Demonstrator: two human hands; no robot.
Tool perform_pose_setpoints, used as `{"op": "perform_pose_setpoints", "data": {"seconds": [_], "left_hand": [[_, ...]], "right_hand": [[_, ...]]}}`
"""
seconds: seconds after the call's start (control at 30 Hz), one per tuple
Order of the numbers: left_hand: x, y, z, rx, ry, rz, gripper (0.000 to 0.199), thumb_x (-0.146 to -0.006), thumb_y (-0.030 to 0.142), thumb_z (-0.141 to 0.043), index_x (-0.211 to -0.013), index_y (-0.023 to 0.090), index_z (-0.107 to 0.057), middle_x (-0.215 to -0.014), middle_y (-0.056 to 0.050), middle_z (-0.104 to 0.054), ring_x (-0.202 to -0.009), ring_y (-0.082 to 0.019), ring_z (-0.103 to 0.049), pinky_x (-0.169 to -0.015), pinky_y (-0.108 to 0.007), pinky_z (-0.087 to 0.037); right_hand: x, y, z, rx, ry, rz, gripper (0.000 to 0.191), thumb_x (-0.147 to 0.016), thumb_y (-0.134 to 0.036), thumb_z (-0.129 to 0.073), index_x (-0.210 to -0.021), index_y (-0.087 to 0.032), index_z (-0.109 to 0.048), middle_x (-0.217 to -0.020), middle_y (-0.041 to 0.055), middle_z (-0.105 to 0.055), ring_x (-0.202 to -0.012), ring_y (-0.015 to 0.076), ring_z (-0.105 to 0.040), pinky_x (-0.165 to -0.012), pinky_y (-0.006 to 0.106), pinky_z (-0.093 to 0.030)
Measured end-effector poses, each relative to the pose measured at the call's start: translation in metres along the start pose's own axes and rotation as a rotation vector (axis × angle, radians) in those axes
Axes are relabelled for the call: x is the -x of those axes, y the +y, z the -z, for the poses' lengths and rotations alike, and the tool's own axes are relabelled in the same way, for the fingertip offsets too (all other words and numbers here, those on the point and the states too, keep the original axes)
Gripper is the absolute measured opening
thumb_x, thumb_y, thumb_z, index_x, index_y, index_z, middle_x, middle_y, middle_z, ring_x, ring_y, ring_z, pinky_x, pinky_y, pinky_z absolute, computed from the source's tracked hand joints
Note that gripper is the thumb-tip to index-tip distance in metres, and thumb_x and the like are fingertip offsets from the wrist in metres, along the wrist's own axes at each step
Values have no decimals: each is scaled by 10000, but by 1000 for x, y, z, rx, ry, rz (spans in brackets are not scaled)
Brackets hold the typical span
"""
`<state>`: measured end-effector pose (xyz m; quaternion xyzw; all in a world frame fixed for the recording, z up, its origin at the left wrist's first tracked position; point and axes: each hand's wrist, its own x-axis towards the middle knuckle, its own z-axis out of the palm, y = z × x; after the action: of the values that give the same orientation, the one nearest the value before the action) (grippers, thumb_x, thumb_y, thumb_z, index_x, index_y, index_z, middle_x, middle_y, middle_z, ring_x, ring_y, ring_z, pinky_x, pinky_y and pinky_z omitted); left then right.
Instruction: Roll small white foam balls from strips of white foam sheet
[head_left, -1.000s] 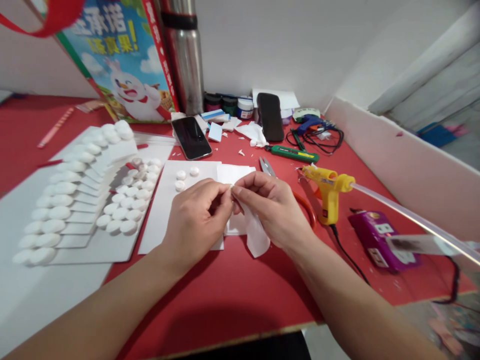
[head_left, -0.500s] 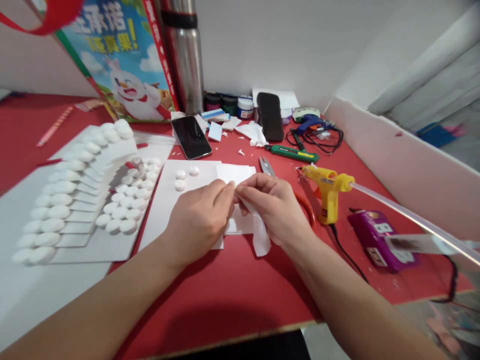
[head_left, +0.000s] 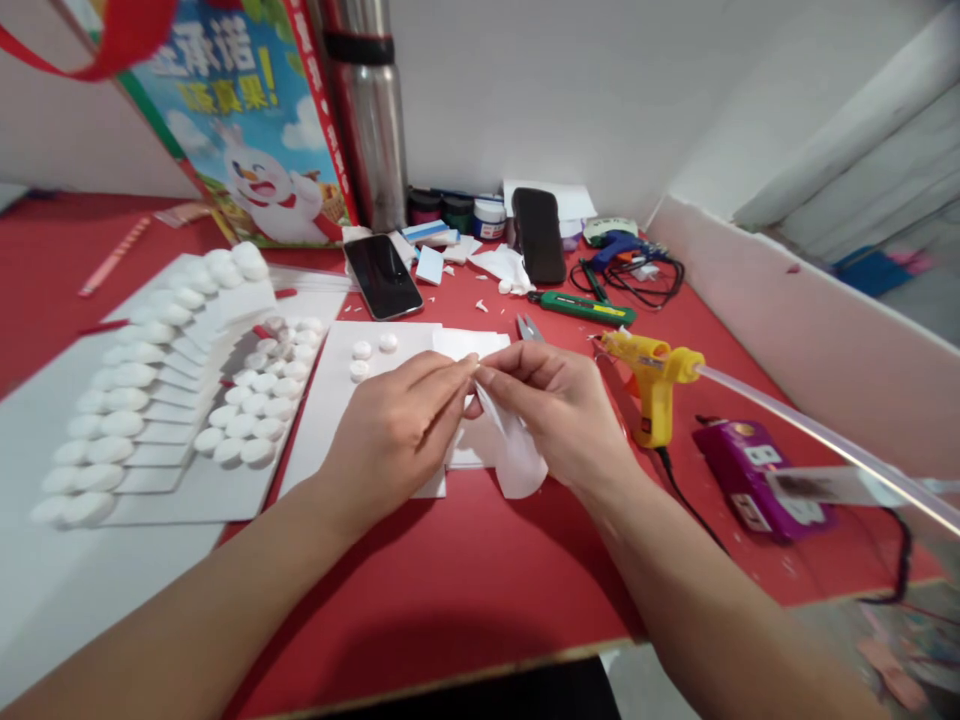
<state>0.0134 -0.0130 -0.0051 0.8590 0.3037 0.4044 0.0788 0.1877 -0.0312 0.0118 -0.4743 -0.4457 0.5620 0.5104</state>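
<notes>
My left hand [head_left: 401, 425] and my right hand [head_left: 559, 405] meet fingertip to fingertip over the middle of the red table. Between them they pinch a thin white sheet [head_left: 517, 465], whose loose end hangs down below my right fingers. Beneath the hands lies a stack of white paper [head_left: 469, 345], partly on a white board [head_left: 322, 425]. Three small white discs [head_left: 360, 371] rest on that board, left of my left hand. Scissors [head_left: 528, 328] lie just beyond my right hand, their handles mostly hidden by it.
To the left, several white rounded pieces [head_left: 109, 450] stand on white boards. A yellow glue gun [head_left: 656, 385] and purple box [head_left: 757, 480] are at right. Phones [head_left: 382, 275], a green cutter [head_left: 585, 308], a steel bottle [head_left: 371, 140] and a picture box [head_left: 262, 180] sit behind.
The fingers of my left hand have straightened somewhat at the pinch. The hanging end of the white sheet has swung and spread wider, and my right hand has shifted slightly.
</notes>
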Motion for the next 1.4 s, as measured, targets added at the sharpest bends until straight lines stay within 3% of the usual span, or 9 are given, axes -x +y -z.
{"op": "perform_pose_setpoints", "data": {"seconds": [0.17, 0.33, 0.47, 0.67, 0.73, 0.9, 1.17, 1.3, 1.4], "left_hand": [[-2, 3, 4, 225, 15, 186, 220, -982, 103, -588, -1105, 132, -768, -878, -46, -729, -781, -120, -662, -734, -225, -511], [-1, 4, 7, 168, 22, 163, 198, -964, 93, -606, -1067, 105, -774, -928, -76, -732, -835, -133, -675, -757, -231, -504], [-2, 8, 8, 150, 39, 156, 184, -958, 76, -596, -1031, 106, -763, -906, -64, -728, -819, -125, -661, -758, -231, -495], [-4, 7, 9, 285, 58, 385, 94, -953, 176, -652, -979, 158, -740, -921, -27, -727, -834, -123, -662, -768, -227, -508], [-4, 6, 10, 328, 57, 439, 76, -942, 201, -670, -965, 173, -737, -939, -19, -736, -828, -127, -678, -772, -234, -521], [-5, 9, 9, 376, 26, 510, 75, -930, 205, -669, -936, 182, -741, -852, -6, -732, -736, -124, -665, -687, -233, -523], [-1, 10, 2, 262, 65, 437, 96, -914, 177, -659, -925, 187, -754, -806, -13, -710, -717, -135, -624, -688, -259, -517], [-6, 7, 6, 412, 68, 631, 95, -885, 194, -688, -923, 178, -774, -767, -8, -744, -630, -113, -629, -586, -217, -510], [-11, 6, 10, 496, 72, 762, 80, -845, 196, -725, -885, 151, -778, -657, 7, -711, -522, -89, -580, -503, -191, -477]], "right_hand": [[1, 1, 0, 149, 3, 82, 101, -830, -248, -768, -820, -155, -731, -721, 28, -738, -643, 143, -691, -630, 267, -544], [1, -3, -1, 138, -16, 76, 161, -815, -300, -804, -797, -160, -726, -702, 25, -737, -642, 148, -700, -623, 264, -553], [-1, -6, 2, 29, -37, -28, 282, -733, -365, -887, -762, -167, -688, -683, 19, -732, -611, 146, -704, -584, 245, -556], [-5, -13, 8, -205, -182, -299, 389, -708, -435, -898, -854, -184, -640, -722, 6, -725, -590, 159, -711, -575, 278, -592], [-5, -14, 7, -190, -177, -314, 430, -648, -388, -938, -860, -179, -628, -733, 4, -719, -602, 158, -703, -578, 280, -585], [-4, -5, 0, 66, -52, -91, 322, -693, -300, -890, -790, -164, -615, -626, -44, -617, -511, 77, -550, -493, 210, -419], [6, 5, -5, 832, 126, 339, 152, -887, -282, -663, -781, -208, -583, -623, -14, -609, -541, 122, -525, -534, 278, -364], [3, 2, 2, 983, 73, 568, 101, -900, -222, -647, -993, -182, -659, -1004, 99, -699, -860, 202, -645, -715, 316, -468], [0, 0, 6, 963, 32, 655, 42, -896, -170, -643, -922, -170, -676, -983, 103, -695, -915, 217, -644, -799, 338, -485]]}}
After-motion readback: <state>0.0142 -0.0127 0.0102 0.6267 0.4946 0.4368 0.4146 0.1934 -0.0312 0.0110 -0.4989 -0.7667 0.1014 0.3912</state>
